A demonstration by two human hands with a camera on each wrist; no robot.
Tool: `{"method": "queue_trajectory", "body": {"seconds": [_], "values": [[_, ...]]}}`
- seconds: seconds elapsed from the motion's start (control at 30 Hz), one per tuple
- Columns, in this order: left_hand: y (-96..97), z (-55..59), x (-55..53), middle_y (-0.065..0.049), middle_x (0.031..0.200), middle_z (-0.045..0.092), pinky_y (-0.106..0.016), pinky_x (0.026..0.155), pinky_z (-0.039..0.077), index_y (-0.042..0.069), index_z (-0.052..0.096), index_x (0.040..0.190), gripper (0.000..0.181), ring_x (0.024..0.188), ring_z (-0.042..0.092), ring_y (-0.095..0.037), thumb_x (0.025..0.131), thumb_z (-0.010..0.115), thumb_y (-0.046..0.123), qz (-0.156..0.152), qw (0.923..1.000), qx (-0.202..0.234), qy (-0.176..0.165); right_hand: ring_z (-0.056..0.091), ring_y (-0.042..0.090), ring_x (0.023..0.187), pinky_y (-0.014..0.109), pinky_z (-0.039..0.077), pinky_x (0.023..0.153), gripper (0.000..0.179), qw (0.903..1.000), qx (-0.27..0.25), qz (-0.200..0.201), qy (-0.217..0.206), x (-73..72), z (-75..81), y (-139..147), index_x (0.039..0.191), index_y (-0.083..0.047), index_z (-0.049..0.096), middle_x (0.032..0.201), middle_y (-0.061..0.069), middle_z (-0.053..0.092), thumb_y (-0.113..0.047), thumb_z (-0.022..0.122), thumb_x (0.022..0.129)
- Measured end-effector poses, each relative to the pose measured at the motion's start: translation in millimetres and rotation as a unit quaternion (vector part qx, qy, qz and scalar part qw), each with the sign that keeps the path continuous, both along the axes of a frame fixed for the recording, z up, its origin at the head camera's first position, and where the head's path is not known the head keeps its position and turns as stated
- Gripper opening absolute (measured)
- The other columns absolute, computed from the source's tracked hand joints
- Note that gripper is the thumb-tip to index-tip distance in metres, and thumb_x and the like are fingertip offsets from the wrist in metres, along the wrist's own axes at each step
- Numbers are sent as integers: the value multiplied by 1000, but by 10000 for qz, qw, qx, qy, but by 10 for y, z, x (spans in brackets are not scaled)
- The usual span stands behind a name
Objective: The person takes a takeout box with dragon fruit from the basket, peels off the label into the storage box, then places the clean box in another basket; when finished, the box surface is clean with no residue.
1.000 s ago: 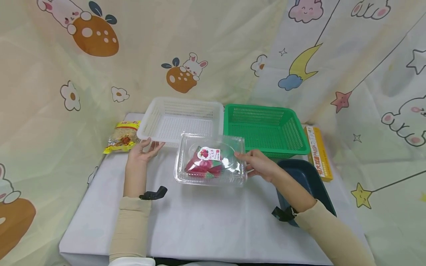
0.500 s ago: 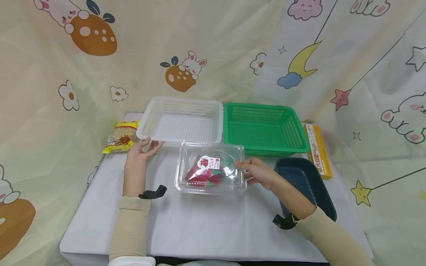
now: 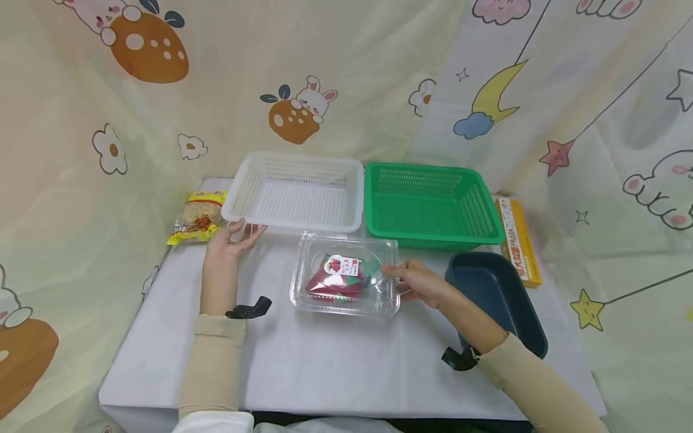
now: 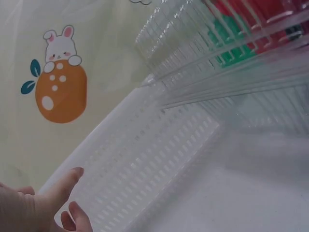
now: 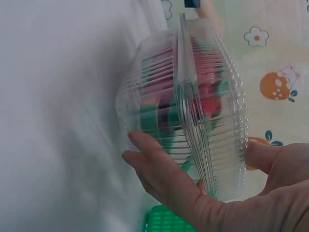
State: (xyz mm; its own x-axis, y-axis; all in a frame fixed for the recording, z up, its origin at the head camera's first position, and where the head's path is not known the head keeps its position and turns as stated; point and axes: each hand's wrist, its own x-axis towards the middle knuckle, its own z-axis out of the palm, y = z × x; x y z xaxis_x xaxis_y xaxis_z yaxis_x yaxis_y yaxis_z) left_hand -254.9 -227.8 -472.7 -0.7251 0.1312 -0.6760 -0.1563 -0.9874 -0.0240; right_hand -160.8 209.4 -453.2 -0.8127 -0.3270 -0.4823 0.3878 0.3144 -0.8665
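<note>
My right hand (image 3: 419, 281) grips the right side of a clear plastic clamshell box (image 3: 379, 300), thumb on the lid and fingers under the base in the right wrist view. Inside sits a red and green item (image 3: 338, 284), its exact kind unclear through the plastic; a white label (image 3: 341, 264) is on the lid. The box's base (image 5: 128, 104) hangs just over the white tablecloth. My left hand (image 3: 230, 243) is by the front left corner of a white plastic basket (image 3: 292, 225), fingers spread and holding nothing; whether they touch it I cannot tell.
A green basket (image 3: 433, 234) stands right of the white one. On the right are a dark blue tray (image 3: 487, 294) and a yellow box (image 3: 518, 240). A yellow food packet (image 3: 199, 218) lies at the far left. Printed curtains (image 3: 379, 78) close off the back.
My right hand has brought the clamshell box down and slightly nearer, away from the white basket's front edge. The left hand stays by that basket. The head view has tilted slightly.
</note>
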Motion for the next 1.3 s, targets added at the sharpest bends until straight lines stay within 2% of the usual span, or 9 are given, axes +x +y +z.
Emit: {"method": "queue_trajectory", "body": {"seconds": [0.23, 0.43, 0.57, 0.7, 0.87, 0.97, 1.07, 1.2, 1.3], "values": [[23, 51, -3, -2, 136, 45, -57, 112, 42, 40, 57, 143, 69, 127, 48, -21, 98, 60, -12, -19, 10000, 17, -26, 74, 26, 90, 47, 62, 83, 48, 9997, -71, -9, -231, -66, -113, 28, 120, 12, 58, 105, 14, 73, -34, 57, 107], [49, 75, -2, -2, 136, 45, -55, 112, 42, 42, 55, 144, 71, 130, 48, -20, 98, 61, -11, -1, 9999, -65, -80, 70, 32, 102, 46, 62, 84, 50, 9994, 70, -163, -311, -93, -214, 49, 125, 11, 50, 120, 24, 64, -35, 58, 107], [61, 69, -5, -1, 136, 46, -56, 111, 43, 44, 52, 145, 74, 132, 48, -20, 97, 61, -12, -6, 10000, -60, -54, 67, 36, 108, 48, 61, 87, 56, 9985, 443, -272, -163, -85, -217, 45, 129, 11, 48, 128, 27, 58, -40, 58, 106], [54, 55, 1, 0, 138, 44, -56, 111, 43, 44, 53, 146, 74, 133, 47, -20, 98, 61, -11, 26, 10000, -90, -23, 69, 39, 108, 49, 60, 90, 62, 9956, 900, -260, 86, -80, -166, 16, 131, 13, 50, 126, 27, 60, -42, 60, 106], [56, 53, 7, 0, 142, 42, -57, 112, 42, 41, 52, 148, 71, 133, 47, -21, 99, 62, -9, -30, 9991, -430, 47, 73, 32, 100, 46, 60, 91, 66, 9884, 1430, -53, 505, -98, -88, -5, 133, 15, 54, 125, 26, 64, -43, 62, 104], [68, 70, 10, -1, 142, 42, -55, 114, 41, 35, 47, 153, 71, 133, 47, -20, 99, 64, -8, -214, 9980, -590, 76, 73, 28, 95, 45, 61, 88, 67, 9813, 1744, 81, 810, -126, -44, 20, 134, 16, 56, 122, 25, 66, -43, 64, 103], [68, 105, 25, -1, 142, 41, -50, 117, 39, 28, 42, 155, 67, 132, 46, -18, 101, 61, -5, -442, 9968, -662, 108, 73, 30, 96, 45, 60, 88, 67, 9702, 2117, 241, 1156, -163, 12, 56, 135, 15, 58, 113, 23, 71, -43, 65, 102], [43, 179, 81, 1, 143, 39, -44, 117, 40, 26, 37, 153, 59, 132, 44, -15, 104, 56, 0, -684, 9933, -933, 7, 70, 36, 109, 50, 57, 94, 65, 9410, 2782, 417, 1881, -211, 91, 78, 137, 10, 59, 117, 22, 73, -45, 65, 102], [30, 243, 145, 2, 145, 36, -40, 115, 43, 26, 33, 154, 62, 132, 43, -15, 103, 58, 2, -781, 9874, -1370, -102, 65, 39, 120, 53, 54, 99, 59, 9230, 2952, 425, 2432, -227, 145, 72, 136, 6, 61, 128, 22, 69, -42, 66, 101]]}}
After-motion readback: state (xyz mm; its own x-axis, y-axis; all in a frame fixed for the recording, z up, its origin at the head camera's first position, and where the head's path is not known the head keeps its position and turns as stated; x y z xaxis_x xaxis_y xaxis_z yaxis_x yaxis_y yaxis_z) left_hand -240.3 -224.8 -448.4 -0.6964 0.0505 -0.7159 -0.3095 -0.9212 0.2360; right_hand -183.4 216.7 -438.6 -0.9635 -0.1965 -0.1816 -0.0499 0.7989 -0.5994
